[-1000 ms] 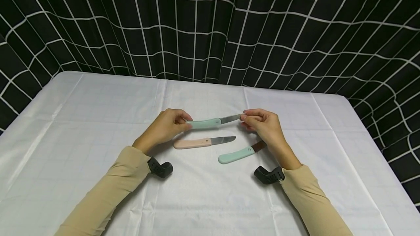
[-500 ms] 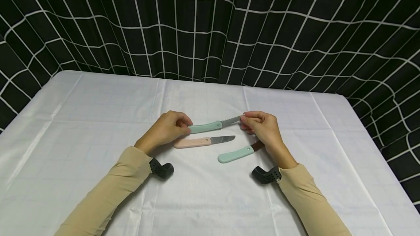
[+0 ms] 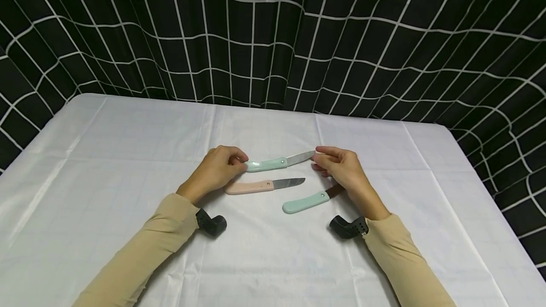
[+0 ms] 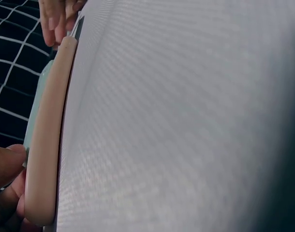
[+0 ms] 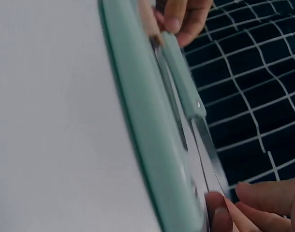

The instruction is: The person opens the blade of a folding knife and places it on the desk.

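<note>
In the head view my left hand (image 3: pixel 219 162) pinches the handle end of a mint-green folding knife (image 3: pixel 266 164), whose blade is out and points right. My right hand (image 3: pixel 341 165) is at the blade tip; in the right wrist view its thumb (image 5: pixel 263 193) stands slightly apart from the blade (image 5: pixel 210 150). Nearer to me lies a pink folding knife (image 3: pixel 249 187), blade also out to the right. A second mint-green folding knife (image 3: pixel 305 202) lies nearer still, its dark blade partly hidden under my right hand.
All the knives are over a table with a creased white cloth (image 3: pixel 264 250). A black curtain with a white grid (image 3: pixel 256 37) hangs behind the far edge. Each wrist carries a black camera mount (image 3: pixel 211 223).
The far green knife has come slightly lower and turned flatter, with its handle now catching light. My right fingers have loosened a little at the blade tip. The other two knives stay in place.
</note>
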The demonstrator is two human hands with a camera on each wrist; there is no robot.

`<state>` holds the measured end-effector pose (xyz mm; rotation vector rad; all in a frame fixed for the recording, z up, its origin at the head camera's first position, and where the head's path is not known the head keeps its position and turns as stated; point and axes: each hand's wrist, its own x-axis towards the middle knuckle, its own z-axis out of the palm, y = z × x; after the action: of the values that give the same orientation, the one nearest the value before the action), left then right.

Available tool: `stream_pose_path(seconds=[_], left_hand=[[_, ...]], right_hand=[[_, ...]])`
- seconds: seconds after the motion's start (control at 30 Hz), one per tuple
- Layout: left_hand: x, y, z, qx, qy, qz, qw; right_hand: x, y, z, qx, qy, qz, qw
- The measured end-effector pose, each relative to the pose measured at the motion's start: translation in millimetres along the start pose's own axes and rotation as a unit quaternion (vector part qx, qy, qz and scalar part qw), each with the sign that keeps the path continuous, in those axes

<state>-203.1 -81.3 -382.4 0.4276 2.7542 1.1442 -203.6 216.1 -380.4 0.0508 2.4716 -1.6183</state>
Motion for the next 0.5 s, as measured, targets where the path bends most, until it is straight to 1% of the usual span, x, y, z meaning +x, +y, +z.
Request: stream_pose_path(seconds=[0.13, 0.27, 0.4, 0.5], left_hand=[[-0.7, 0.2, -1.5, 0.000, -0.001, -0.003, 1.0000], [-0.6, -0.5, -4.6, 0.003, -0.008, -0.007, 0.9999], [-1.0, 0.0, -9.9, -0.003, -0.018, -0.010, 0.9998], [-1.8, 1.1, -13.2, -0.008, -0.022, -0.014, 0.9996]], right_hand=[[0.8, 0, -2, -0.028, -0.022, -0.029, 0.9989], [0.9, 0, -4, -0.068, -0.039, -0.066, 0.9947], [1.2, -1, -6, -0.100, -0.042, -0.097, 0.9893], [0.8, -4, -10, -0.115, -0.036, -0.107, 0.9869]])
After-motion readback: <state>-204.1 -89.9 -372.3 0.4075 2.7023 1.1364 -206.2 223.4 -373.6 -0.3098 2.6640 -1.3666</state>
